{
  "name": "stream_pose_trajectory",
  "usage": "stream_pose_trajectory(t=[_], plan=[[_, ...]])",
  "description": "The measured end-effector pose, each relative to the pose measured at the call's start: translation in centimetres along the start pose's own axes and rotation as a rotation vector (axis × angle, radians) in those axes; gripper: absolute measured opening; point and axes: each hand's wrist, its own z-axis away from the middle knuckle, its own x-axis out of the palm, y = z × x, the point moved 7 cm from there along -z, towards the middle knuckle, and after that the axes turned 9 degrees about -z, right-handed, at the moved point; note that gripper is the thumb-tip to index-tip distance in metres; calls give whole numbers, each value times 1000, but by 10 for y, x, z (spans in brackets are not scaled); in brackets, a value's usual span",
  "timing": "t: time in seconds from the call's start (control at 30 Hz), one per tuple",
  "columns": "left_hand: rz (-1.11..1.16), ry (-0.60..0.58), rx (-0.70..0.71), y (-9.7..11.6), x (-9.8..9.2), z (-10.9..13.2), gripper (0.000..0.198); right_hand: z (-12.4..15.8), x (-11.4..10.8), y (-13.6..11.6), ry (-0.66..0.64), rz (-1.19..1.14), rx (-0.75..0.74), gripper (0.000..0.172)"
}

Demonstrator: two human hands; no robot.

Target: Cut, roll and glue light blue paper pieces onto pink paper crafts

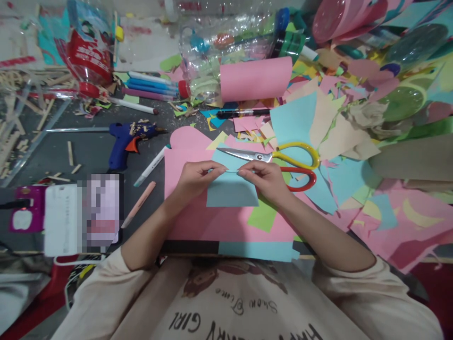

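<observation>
A light blue paper piece (231, 189) lies folded on a large pink sheet (198, 222) in front of me. My left hand (196, 177) pinches its top edge at the left, fingers closed on the fold. On the right end of the same edge my right hand (267, 178) pinches as well. Both hands press the fold down flat against the pink sheet. Just beyond my fingers lie scissors (283, 158) with yellow and red handles, blades pointing left.
A blue glue gun (129, 137), markers (152, 85) and a black pen (242, 113) lie further back. A pink paper roll (255, 78) and plastic bottles (212, 52) stand behind. Paper scraps (354, 132) cover the right side. A phone (102, 212) rests at left.
</observation>
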Motion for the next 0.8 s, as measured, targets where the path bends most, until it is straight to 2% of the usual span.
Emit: stream_pose_trajectory(t=[0.8], plan=[[46, 20, -12, 0, -2, 1, 20, -3, -3, -1, 43, -87, -23, 23]])
